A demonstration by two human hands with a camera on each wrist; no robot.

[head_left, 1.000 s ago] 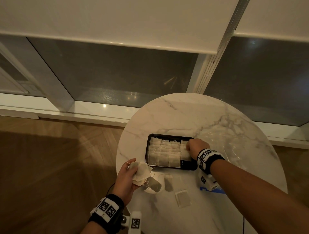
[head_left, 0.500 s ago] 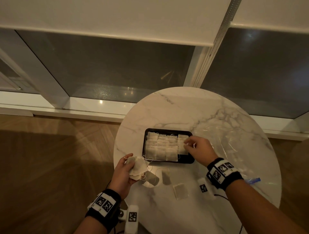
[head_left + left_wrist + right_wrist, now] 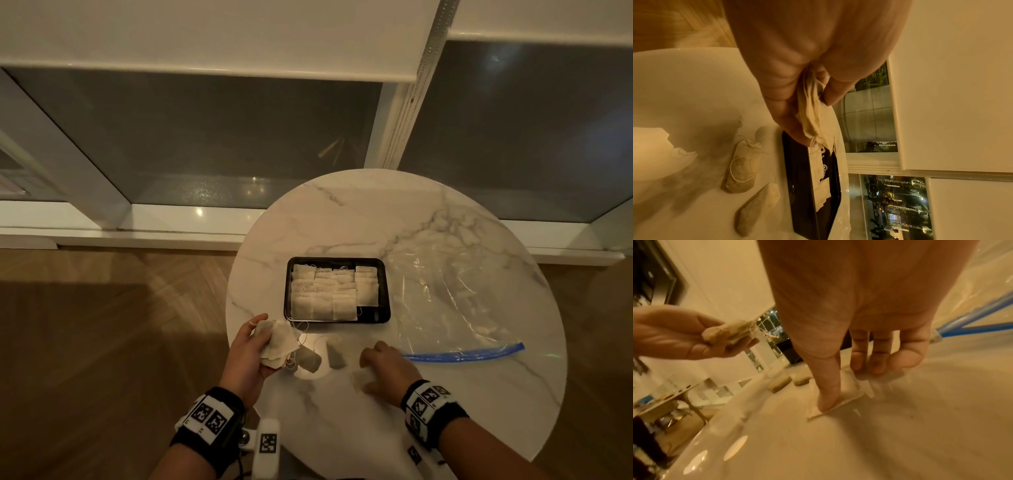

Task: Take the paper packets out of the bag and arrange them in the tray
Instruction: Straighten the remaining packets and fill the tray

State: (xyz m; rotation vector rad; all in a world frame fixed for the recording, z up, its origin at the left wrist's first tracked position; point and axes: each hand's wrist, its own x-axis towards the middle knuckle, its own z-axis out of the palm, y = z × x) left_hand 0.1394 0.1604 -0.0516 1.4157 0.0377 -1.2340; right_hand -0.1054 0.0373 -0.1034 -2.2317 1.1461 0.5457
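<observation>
A black tray [image 3: 384,310] in the middle of the round table holds rows of pale paper packets [image 3: 329,294]. My left hand [image 3: 263,339] hovers at the table's left edge and grips a bundle of packets [image 3: 278,343]; the left wrist view shows the bundle [image 3: 815,116] pinched between thumb and fingers. My right hand [image 3: 368,370] is down on a flat packet [image 3: 359,378] near the front edge. In the right wrist view its thumb [image 3: 828,392] lies on that flat packet [image 3: 847,389] and its fingertips touch the far edge. Two plump packets [image 3: 310,358] [image 3: 335,353] lie between my hands.
The clear zip bag [image 3: 455,291] lies flat to the right of the tray, its blue seal strip [image 3: 462,354] just beyond my right hand. The table edge is close to my left hand, with wood floor below. A window wall stands behind the table.
My right hand left the tray's right side and came back to the front of the table, down onto the flat packet. My left hand kept its bundle in about the same place.
</observation>
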